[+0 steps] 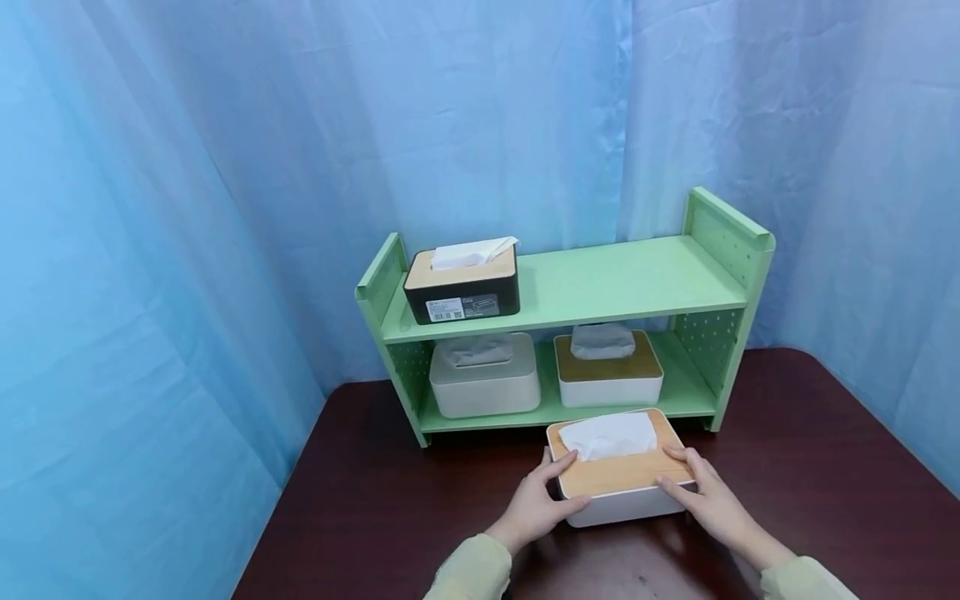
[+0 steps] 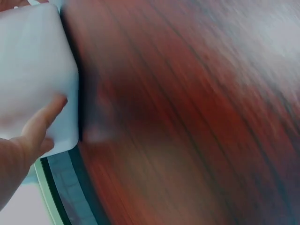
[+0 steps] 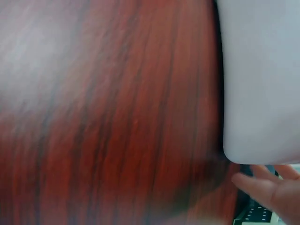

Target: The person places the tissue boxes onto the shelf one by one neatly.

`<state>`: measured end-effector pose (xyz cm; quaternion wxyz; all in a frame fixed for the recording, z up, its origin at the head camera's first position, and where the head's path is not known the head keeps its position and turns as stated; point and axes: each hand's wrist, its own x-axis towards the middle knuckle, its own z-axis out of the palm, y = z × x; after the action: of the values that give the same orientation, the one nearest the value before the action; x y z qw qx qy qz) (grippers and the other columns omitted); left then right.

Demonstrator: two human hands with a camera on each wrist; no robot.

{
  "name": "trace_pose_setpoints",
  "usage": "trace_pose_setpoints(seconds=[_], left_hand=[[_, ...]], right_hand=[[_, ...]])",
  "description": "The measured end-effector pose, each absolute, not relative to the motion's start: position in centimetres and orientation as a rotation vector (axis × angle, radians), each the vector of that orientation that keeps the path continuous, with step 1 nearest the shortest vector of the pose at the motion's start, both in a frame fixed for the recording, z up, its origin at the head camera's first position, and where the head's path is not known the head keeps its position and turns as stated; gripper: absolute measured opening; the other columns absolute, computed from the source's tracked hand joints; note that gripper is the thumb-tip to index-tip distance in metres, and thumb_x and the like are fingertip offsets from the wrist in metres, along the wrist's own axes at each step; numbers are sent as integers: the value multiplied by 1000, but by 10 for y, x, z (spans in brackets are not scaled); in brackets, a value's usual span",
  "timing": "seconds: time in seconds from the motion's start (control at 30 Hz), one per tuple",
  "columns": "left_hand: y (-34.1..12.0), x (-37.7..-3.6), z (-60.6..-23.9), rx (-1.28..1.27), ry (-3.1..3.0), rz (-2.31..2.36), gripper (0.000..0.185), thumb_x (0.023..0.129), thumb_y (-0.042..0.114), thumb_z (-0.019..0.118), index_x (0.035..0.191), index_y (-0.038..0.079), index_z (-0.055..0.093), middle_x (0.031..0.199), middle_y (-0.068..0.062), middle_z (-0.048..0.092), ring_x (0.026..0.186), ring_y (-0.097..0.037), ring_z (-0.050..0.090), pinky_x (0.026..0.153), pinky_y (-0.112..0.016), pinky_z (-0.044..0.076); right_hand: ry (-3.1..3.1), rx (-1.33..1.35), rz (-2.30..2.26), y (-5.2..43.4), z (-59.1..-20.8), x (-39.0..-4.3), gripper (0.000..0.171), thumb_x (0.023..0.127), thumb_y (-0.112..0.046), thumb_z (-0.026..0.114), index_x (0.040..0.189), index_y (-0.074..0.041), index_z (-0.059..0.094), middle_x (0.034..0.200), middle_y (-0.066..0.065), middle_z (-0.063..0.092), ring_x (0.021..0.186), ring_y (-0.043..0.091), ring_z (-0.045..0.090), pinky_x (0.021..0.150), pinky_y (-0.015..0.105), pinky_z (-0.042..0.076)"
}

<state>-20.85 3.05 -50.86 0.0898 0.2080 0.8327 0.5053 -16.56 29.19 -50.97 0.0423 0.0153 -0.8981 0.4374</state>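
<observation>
Right now I have both hands on the tissue box (image 1: 621, 479), a white one with a wooden lid and a tissue (image 1: 609, 435) sticking up from the slot. It sits on the dark table (image 1: 375, 517) just in front of the green shelf (image 1: 570, 292), near the shelf's lower right part. My left hand (image 1: 542, 502) holds the box's left end: the thumb lies along the lid's edge and the fingers curl against the white side, spread a little apart. My right hand (image 1: 708, 497) holds the right end the same way, with fingers laid over the lid's corner and down the side, clamped on the box from that end.

From the left wrist view the picture is blurred, yet I see my left hand's fingertips (image 2: 49, 115) pressed to the white wall of the box (image 2: 33, 70), with the table's red-brown wood (image 2: 187, 117) beside it. From the right wrist view, also blurred, the box (image 3: 262, 79) fills the upper right and my fingertips (image 3: 262, 185) show just below its corner.

On the green shelf's top board, at its left end, stands a black box with a wooden lid (image 1: 461, 287). On the shelf's lower board a pale box (image 1: 485, 375) stands on the left and a white box with a wooden lid (image 1: 607, 371) just beside it on the right, straight behind the box I hold. Blue curtains (image 1: 187, 208) hang behind the shelf
</observation>
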Motion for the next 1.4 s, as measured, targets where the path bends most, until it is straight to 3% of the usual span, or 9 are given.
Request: trace_pose_setpoints(seconds=[0.13, 0.33, 0.6, 0.97, 1.2, 1.4], left_hand=[[23, -210, -508, 633, 2434, 1538, 64, 82, 24, 75, 140, 17, 49, 152, -27, 20, 143, -37, 18, 112, -50, 24], [11, -210, -507, 626, 2380, 1598, 63, 82, 20, 75, 139, 14, 49, 153, -28, 15, 143, -37, 15, 112, -47, 26], [-8, -208, -511, 624, 2343, 1666, 58, 83, 15, 73, 137, 13, 51, 154, -29, 13, 142, -38, 20, 107, -49, 33], [-23, -208, -512, 601, 2315, 1686, 57, 83, 12, 73, 136, 14, 52, 152, -32, 15, 141, -41, 19, 108, -52, 30], [-31, -210, -517, 558, 2285, 1741, 58, 81, 7, 74, 135, 13, 54, 151, -33, 19, 138, -40, 30, 107, -49, 34], [-34, -209, -517, 537, 2277, 1761, 58, 80, 6, 74, 134, 13, 54, 150, -33, 21, 136, -40, 34, 105, -48, 35]], right_hand=[[-2722, 80, 1445, 289, -507, -171, 55, 89, -31, 65, 130, -2, 42, 138, 29, 33, 127, 43, 29, 96, 58, 29], [-2775, 115, 1558, 284, -503, -179, 71, 87, -31, 68, 143, -8, 33, 148, 29, 24, 132, 45, 30, 98, 56, 34], [-2766, 151, 1535, 270, -506, -181, 72, 83, -33, 72, 142, -9, 39, 146, 25, 36, 129, 39, 39, 97, 47, 38], [-2780, 195, 1585, 260, -505, -178, 76, 80, -32, 75, 142, -10, 38, 148, 28, 30, 128, 45, 41, 99, 53, 38], [-2674, 371, 1916, 269, -513, -183, 74, 85, -20, 71, 145, -3, 32, 150, 34, 18, 127, 46, 40, 79, 23, 50], [-2623, 381, 2021, 267, -513, -184, 76, 83, -17, 72, 145, 2, 31, 148, 38, 17, 123, 45, 43, 78, 27, 52]])
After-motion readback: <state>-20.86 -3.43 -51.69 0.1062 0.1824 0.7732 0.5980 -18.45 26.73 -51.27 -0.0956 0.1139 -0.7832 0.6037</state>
